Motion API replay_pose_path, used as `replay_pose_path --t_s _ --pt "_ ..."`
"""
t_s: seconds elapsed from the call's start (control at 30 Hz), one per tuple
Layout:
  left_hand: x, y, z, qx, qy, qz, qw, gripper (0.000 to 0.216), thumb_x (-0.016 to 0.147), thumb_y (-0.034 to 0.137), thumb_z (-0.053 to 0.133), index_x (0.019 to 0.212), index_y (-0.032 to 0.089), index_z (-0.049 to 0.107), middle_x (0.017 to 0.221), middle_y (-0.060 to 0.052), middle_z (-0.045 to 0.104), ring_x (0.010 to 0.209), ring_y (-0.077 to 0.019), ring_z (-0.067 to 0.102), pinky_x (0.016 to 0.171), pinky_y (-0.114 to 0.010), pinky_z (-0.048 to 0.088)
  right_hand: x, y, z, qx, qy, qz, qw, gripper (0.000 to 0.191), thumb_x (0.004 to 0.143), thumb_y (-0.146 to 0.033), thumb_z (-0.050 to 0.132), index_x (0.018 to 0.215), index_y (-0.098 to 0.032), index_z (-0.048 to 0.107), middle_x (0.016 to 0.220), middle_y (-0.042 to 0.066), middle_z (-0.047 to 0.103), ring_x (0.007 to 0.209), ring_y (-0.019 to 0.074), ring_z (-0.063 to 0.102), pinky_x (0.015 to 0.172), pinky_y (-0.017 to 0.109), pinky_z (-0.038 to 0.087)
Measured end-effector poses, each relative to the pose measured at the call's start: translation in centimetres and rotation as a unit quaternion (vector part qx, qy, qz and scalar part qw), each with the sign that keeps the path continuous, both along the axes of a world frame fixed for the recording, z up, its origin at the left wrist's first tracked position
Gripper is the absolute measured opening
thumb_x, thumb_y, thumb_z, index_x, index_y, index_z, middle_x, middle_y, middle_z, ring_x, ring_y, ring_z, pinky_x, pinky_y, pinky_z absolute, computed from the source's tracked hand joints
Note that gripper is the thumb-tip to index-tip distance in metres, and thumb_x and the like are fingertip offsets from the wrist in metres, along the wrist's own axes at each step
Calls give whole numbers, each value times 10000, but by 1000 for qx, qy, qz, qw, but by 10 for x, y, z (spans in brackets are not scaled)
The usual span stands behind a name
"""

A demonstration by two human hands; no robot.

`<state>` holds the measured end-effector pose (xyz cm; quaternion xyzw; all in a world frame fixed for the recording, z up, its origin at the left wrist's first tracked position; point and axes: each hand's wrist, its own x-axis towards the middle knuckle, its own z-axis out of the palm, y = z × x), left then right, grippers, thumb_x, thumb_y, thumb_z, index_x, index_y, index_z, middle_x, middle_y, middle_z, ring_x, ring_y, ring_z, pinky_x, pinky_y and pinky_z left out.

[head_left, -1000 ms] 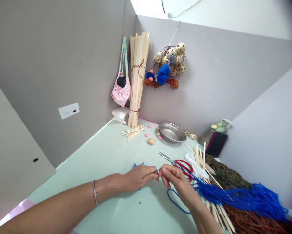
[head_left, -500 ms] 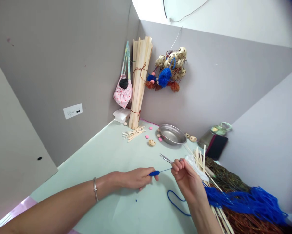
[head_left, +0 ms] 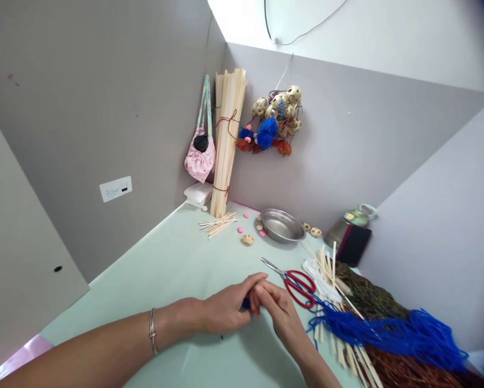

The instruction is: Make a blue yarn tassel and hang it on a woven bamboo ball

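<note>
My left hand (head_left: 228, 310) is closed around a small wound bundle of blue yarn (head_left: 246, 303), which is mostly hidden by the fingers. Against it, my right hand (head_left: 280, 312) has its fingers curled at the bundle, and a bit of blue strand shows below the palm. The fingertips of both hands meet over the table. Just beyond my right hand lie red-handled scissors (head_left: 302, 288), blades pointing away to the left. A long hank of blue yarn (head_left: 387, 337) stretches over the materials at the right.
Thin wooden strips (head_left: 330, 264), a dark green fibre bundle (head_left: 371, 291) and reddish-brown fibre (head_left: 403, 364) fill the right side. Behind stand a metal bowl (head_left: 282, 225), a woven ball (head_left: 247, 240), short sticks (head_left: 218, 223) and a phone (head_left: 353, 245) against a jug (head_left: 341, 229). Tall wood strips (head_left: 226, 140) lean in the corner.
My right hand has come left and down to meet my left hand, where the yarn strand was stretched between them. The scissors' red handles now show. The view has shifted slightly.
</note>
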<state>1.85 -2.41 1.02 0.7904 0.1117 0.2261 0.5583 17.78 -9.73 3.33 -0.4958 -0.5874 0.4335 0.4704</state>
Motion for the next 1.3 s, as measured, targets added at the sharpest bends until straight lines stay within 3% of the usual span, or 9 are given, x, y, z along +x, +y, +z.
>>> replay_pose_path --t_s 0.1,0.33,0.57,0.7,0.77,0.9,1.0,1.13,1.3 --pt "1 1 -4 -71 36 -78 994 476 841 120 364 1289 220 489 813 3 624 566 -96 466 618 -249 430 -1 -1 3 16 25 -35 999 403 945 -422 518 628 -173 520 567 -11 505 533 114 450 544 254 349" --pt "0 13 5 -141 51 -23 988 380 929 329 407 1296 245 459 842 17 494 598 -81 429 595 -232 372 21 10 6 18 224 -148 963 381 892 -403 587 619 -186 432 566 -46 415 460 68 312 453 227 241" --pt "4 11 -3 -200 28 -3 979 261 887 424 513 998 196 451 630 68 494 546 -101 523 601 -247 400 18 7 1 -20 -11 -163 986 347 879 -505 579 746 -189 527 550 -64 394 454 77 284 441 225 203" --pt "6 23 -14 -248 2 19 968 298 856 440 572 942 211 402 580 53 577 516 -125 575 578 -249 413 13 7 -2 -36 -112 -67 991 275 860 -456 620 907 -188 580 654 -26 533 561 109 406 512 228 289" --pt "4 32 -14 -305 -34 82 948 304 820 413 630 920 202 437 564 52 562 511 -125 571 598 -265 451 14 8 -3 -61 -98 -41 992 302 849 -459 625 773 -169 590 547 -55 430 510 90 330 484 225 233" --pt "-3 50 -8 -393 -132 231 880 249 810 364 652 848 192 475 694 33 547 652 -86 586 766 -250 493 26 14 -7 -93 25 -144 985 345 773 -497 673 717 -168 583 430 -104 288 420 60 176 426 218 130" --pt "-3 47 -5 -416 -99 172 888 260 770 367 698 798 164 538 628 44 486 584 -80 536 690 -240 495 33 18 -11 -85 46 -193 976 360 789 -533 622 759 -176 583 414 -116 261 398 62 148 401 214 135" --pt "6 19 -7 -409 -11 -6 913 366 760 454 702 826 97 656 594 18 511 516 -99 516 610 -274 485 22 17 -15 -56 27 -240 969 367 785 -539 630 742 -177 589 427 -99 299 396 74 200 398 219 170" --pt "14 -3 -8 -432 -62 39 899 461 775 572 646 813 112 630 737 -24 582 680 -121 554 772 -319 494 -5 5 -22 51 -210 -200 956 204 857 -372 599 743 -207 635 626 13 601 564 155 496 555 261 352"
